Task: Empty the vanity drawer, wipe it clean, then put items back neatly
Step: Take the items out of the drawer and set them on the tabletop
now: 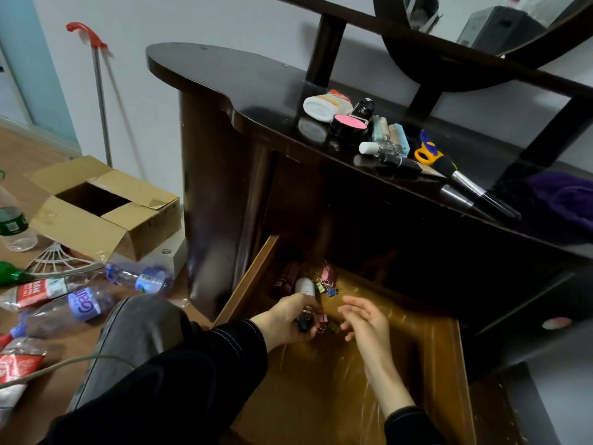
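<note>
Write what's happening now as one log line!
step: emptying | left hand: grips coloured binder clips | right hand: open | brown wooden drawer: more clips at back

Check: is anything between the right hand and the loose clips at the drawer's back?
Nothing visible. The right hand hovers open over bare drawer floor; the clips lie just beyond it, beside a white container. The left hand grips other clips.

Vanity top [240,78]: cosmetics [349,122], scissors [426,153], brushes [471,187], purple cloth [564,200].
</note>
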The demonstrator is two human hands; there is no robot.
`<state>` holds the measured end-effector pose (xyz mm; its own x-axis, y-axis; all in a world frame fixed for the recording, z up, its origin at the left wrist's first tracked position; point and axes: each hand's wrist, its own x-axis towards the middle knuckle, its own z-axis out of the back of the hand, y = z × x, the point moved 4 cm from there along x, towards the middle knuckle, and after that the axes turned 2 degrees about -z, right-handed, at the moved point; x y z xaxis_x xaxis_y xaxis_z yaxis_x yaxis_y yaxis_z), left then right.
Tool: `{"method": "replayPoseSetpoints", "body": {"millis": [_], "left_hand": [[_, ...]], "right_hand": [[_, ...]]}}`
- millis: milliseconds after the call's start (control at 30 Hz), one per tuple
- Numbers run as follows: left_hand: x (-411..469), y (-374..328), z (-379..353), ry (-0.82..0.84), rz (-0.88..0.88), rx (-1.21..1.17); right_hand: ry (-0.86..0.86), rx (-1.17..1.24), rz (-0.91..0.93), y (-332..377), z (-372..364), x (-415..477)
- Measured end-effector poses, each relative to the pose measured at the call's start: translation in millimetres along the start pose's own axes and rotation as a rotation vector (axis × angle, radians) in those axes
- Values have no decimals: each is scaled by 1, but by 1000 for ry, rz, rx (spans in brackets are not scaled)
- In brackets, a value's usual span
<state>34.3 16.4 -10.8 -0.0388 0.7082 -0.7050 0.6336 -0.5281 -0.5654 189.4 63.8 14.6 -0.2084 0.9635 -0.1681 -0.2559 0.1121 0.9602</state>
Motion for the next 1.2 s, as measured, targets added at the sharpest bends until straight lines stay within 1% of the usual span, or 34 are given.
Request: {"method": "replayPoseSetpoints", "body": {"millis": [133, 200, 267, 367, 433, 500, 567, 667, 733, 767, 800, 833, 900, 933, 967, 1000, 1033, 1100, 1200], "left_hand": [[-3, 1, -3, 41, 50, -77], [-4, 1, -4, 60, 57, -98], [-4, 1, -5, 78, 51, -82], [-2, 2, -3, 48, 44, -104], [-2, 3, -2, 41, 56, -101], [-1, 7, -3, 46, 92, -124], [-3, 13, -6, 76, 157, -156], [-5, 17, -12, 162, 184, -123], [-5, 16, -11, 158, 192, -137], [-4, 16, -10, 148, 187, -135], [-4, 16, -8, 140, 182, -122], [-4, 17, -7, 134, 186, -108], [-5, 15, -6, 149, 182, -59], [-5, 13, -6, 158, 173, -37], [-6, 11, -5, 158, 161, -24], [-6, 9, -3, 152, 150, -20], [-6, 8, -2, 144, 143, -20], [-5, 8, 0, 124, 142, -26], [-3, 10, 0, 80, 156, -92]], "right_hand": [[187, -79, -63, -6, -12, -2], [218, -73, -65, -7, -17, -3], [179, -21, -79, -8, -16, -2], [63, 105, -133, -11, -5, 0], [8, 184, -129, -10, 0, 0], [6, 205, -76, -5, -4, -3], [44, 187, 10, 5, -14, -9], [130, 47, 140, 13, -30, -18], [198, -93, 212, 15, -38, -22], [201, -129, 244, 16, -38, -23], [166, -116, 267, 17, -35, -23], [89, -63, 276, 18, -29, -21], [-124, 29, 247, 13, -8, -12], [-211, 22, 207, 8, 2, -6], [-264, -30, 156, 1, 11, -1], [-276, -129, 105, -8, 16, 5], [-245, -262, 62, -16, 18, 11], [-119, -511, 30, -30, 13, 19], [9, -735, 99, -38, -3, 26]]}}
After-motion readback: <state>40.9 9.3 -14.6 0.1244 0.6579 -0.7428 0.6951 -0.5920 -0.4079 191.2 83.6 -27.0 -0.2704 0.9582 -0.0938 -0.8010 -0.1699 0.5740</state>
